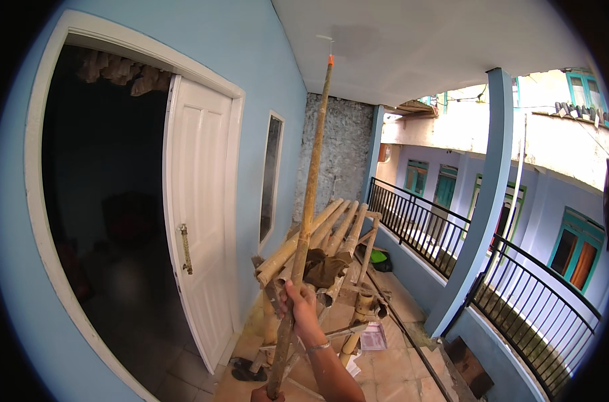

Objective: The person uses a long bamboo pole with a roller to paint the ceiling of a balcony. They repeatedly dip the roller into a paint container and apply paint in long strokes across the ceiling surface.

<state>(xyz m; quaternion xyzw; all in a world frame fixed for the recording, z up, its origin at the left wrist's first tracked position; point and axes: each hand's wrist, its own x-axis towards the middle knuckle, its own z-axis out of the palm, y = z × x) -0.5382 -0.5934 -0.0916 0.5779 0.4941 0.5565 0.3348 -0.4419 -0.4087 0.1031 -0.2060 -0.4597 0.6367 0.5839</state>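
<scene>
Your right hand (300,303) grips the long bamboo pole (310,194) mid-frame, left hand (265,395) clasping its base, steadying it toward the ceiling (398,47).

My right hand (300,305) is raised in front of me, forearm coming up from the lower edge, a thin band on the wrist. Its fingers are wrapped tight around the pole (306,224). My left hand (265,395) barely shows at the bottom edge, gripping the pole lower down.
</scene>
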